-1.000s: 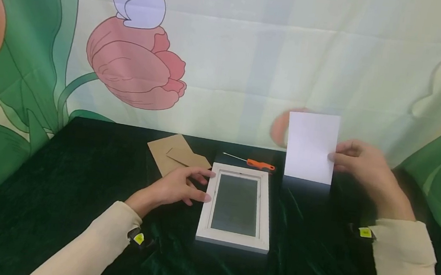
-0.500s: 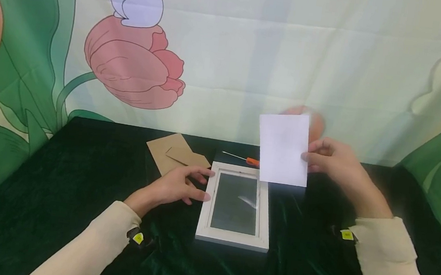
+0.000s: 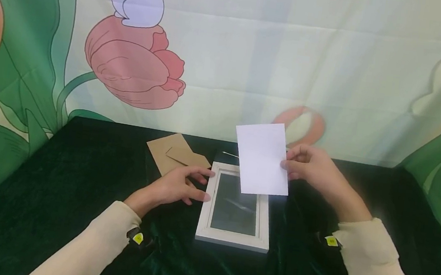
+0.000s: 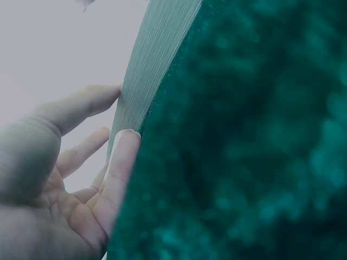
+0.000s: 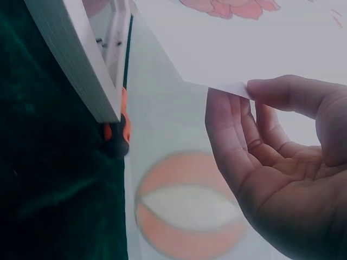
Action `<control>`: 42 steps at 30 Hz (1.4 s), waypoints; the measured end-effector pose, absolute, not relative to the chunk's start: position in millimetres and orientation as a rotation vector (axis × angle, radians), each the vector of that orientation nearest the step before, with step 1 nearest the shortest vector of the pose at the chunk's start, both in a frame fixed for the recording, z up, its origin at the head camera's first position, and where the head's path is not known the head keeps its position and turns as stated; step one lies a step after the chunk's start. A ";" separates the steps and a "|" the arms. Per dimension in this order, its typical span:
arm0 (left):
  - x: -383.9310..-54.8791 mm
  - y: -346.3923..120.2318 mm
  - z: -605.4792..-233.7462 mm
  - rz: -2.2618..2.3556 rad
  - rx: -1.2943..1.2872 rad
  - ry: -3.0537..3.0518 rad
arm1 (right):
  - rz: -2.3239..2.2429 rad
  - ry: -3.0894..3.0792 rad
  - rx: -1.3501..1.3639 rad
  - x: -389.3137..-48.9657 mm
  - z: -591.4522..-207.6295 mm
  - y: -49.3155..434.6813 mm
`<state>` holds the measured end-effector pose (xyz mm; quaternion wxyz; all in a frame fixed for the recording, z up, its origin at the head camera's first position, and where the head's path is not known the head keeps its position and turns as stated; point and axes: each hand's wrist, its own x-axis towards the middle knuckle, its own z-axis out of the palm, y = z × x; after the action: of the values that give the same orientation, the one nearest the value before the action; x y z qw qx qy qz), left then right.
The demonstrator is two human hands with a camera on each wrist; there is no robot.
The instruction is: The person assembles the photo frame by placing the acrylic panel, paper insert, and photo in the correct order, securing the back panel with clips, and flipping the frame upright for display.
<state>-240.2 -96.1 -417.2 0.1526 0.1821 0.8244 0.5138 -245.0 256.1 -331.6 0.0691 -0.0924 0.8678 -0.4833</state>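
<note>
Soft, even light fills the head view, faint glare streaking the glossy pane [image 3: 234, 210]; left wrist view blurs green cloth [image 4: 238, 141].

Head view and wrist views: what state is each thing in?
White frame: lying flat on the green cloth, recessed side up.
White sheet: held up, tilted, covering part of the frame in head view.
Brown board: lying left of the frame.
Screwdriver: lying down, handle hidden in head view.
Left hand: touching the frame's side.
Right hand: pinching the sheet.
</note>
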 end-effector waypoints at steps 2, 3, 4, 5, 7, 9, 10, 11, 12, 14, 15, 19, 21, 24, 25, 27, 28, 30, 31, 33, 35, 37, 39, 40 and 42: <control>-240.1 -95.7 -417.1 1.472 0.519 2.367 | -1.442 2.619 -0.292 -243.9 -334.4 251.5; -240.1 -95.6 -417.2 1.470 0.520 2.368 | -1.432 2.624 -0.300 -243.4 -336.1 249.2; -240.1 -95.5 -417.2 1.469 0.522 2.370 | -1.422 2.630 -0.304 -243.0 -337.6 247.1; -239.9 -95.4 -417.1 1.467 0.521 2.372 | -1.414 2.635 -0.311 -242.6 -338.9 244.9; -239.9 -95.6 -417.1 1.466 0.519 2.374 | -1.399 2.642 -0.324 -241.8 -341.2 241.2; -239.9 -95.7 -417.4 1.465 0.515 2.378 | -1.398 2.636 -0.340 -241.0 -342.9 237.9; -239.9 -95.7 -417.6 1.464 0.513 2.380 | -1.400 2.632 -0.350 -240.4 -343.4 236.3; -239.9 -95.7 -417.9 1.464 0.510 2.381 | -1.400 2.627 -0.358 -239.9 -344.0 235.0; -239.9 -95.8 -418.1 1.464 0.508 2.381 | -1.400 2.622 -0.365 -239.5 -344.9 233.9; -239.9 -96.0 -418.0 1.463 0.511 2.380 | -1.396 2.613 -0.367 -238.5 -346.2 231.7; -240.0 -95.8 -417.9 1.464 0.514 2.379 | -1.394 2.611 -0.365 -238.2 -347.2 230.7; -240.5 -95.7 -417.4 1.464 0.523 2.377 | -1.384 2.614 -0.357 -237.9 -351.8 226.8; -240.4 -95.3 -417.9 1.465 0.514 2.380 | -1.386 2.612 -0.365 -238.1 -353.8 224.7; -239.5 -95.5 -417.5 1.465 0.503 2.384 | -1.390 2.605 -0.386 -238.3 -355.7 222.0; -239.3 -95.5 -417.7 1.465 0.499 2.385 | -1.392 2.602 -0.395 -238.4 -356.4 221.4; -239.1 -95.7 -417.4 1.465 0.500 2.383 | -1.390 2.602 -0.410 -238.5 -358.0 220.6; -239.2 -95.7 -417.4 1.465 0.504 2.383 | -1.389 2.602 -0.415 -238.7 -358.9 220.4; -239.2 -95.4 -417.5 1.465 0.503 2.380 | -1.374 2.612 -0.414 -238.9 -360.6 219.9; -239.3 -95.5 -417.5 1.464 0.505 2.380 | -1.363 2.622 -0.411 -239.0 -361.3 219.6; -239.5 -95.9 -417.7 1.460 0.512 2.382 | -1.343 2.635 -0.410 -239.2 -362.7 218.7; -239.6 -95.8 -417.3 1.456 0.509 2.384 | -1.320 2.648 -0.411 -239.3 -363.6 217.9; -240.0 -96.0 -417.3 1.451 0.516 2.385 | -1.301 2.660 -0.415 -239.1 -364.1 216.9; -240.1 -95.9 -417.1 1.453 0.518 2.383 | -1.276 2.674 -0.417 -239.1 -364.3 216.1; -240.2 -95.9 -417.1 1.453 0.522 2.382 | -1.262 2.682 -0.417 -238.9 -364.2 215.9; -240.9 -95.9 -417.3 1.454 0.534 2.379 | -1.234 2.699 -0.409 -238.5 -363.7 215.5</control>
<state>-240.9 -95.9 -417.3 0.1511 0.1859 0.8284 0.5063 -238.5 215.5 -363.7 0.0729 -0.1363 0.8986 -0.4107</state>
